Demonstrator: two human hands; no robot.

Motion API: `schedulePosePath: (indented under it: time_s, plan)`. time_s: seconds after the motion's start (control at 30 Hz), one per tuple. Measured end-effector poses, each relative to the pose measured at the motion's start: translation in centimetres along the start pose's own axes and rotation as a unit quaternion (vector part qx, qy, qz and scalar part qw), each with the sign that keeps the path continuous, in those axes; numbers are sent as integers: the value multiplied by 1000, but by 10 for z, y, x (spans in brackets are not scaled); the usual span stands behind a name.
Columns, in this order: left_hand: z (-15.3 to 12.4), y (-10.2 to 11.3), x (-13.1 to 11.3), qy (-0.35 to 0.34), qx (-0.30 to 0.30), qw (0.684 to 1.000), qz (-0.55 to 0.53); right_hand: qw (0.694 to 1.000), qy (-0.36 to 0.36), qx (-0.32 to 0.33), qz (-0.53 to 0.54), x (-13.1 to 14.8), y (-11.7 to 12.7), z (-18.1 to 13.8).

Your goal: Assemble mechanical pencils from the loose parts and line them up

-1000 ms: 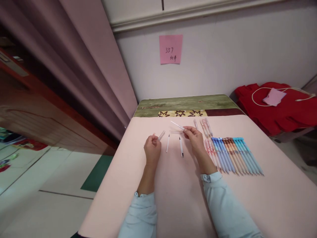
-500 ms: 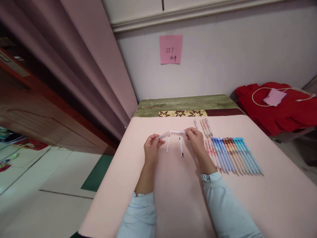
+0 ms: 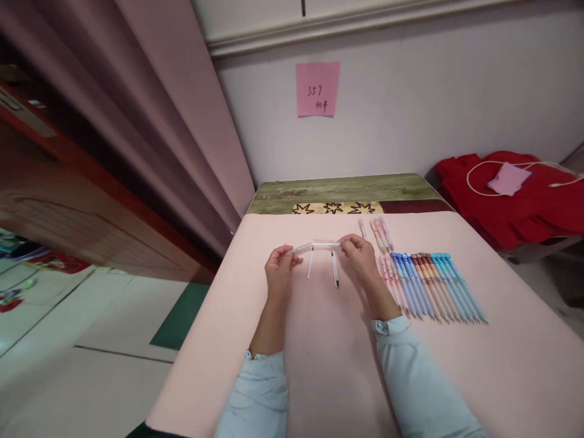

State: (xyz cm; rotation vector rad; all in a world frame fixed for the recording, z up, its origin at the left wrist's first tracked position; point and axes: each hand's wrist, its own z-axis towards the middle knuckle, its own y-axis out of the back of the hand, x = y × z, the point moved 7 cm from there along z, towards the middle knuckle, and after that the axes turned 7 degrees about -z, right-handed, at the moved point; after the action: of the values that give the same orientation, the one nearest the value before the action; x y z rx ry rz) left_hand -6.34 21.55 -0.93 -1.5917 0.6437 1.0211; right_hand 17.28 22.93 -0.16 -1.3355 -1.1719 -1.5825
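Note:
My left hand [image 3: 279, 272] is closed in a pinch on a clear pen barrel [image 3: 302, 247]. My right hand [image 3: 362, 257] pinches a thin white refill [image 3: 326, 244] whose left end meets the barrel's open end. Both hands hover just above the pink tabletop [image 3: 337, 359]. Two loose refills [image 3: 334, 269] lie on the table between the hands. To the right lies a row of several blue, brown and pink pens [image 3: 431, 285].
A few more clear and pink pen parts [image 3: 378, 233] lie behind the row. A pink note [image 3: 317, 89] hangs on the wall. Red cloth with a white cable [image 3: 511, 194] sits at the right. A curtain [image 3: 182, 115] hangs at the left, past the table's edge.
My right hand has lowered the refill from a raised slant to level and brought its end to the barrel in my left hand. The pens on the table have not moved.

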Motion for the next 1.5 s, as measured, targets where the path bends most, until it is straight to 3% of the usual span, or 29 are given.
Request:
schedulePosePath:
  time_s: [0.17,0.47,0.83,1.1,1.5]
  plan:
    - [1,-1,2,10,6,1000,-13,1000,16,22,-1,4,-4,-1]
    - [3,-4,-1,39,15,984,-173,990,24,104,95,21,-21,-12]
    - [-6,-17,9,70,-3,985,-158,978,19,162,128,21,-46,-19]
    - [-8,-14,14,101,-11,987,-121,976,15,159,148,17,-47,-18]
    - [-10,-16,16,100,19,991,-81,980,40,179,83,21,-49,-23]
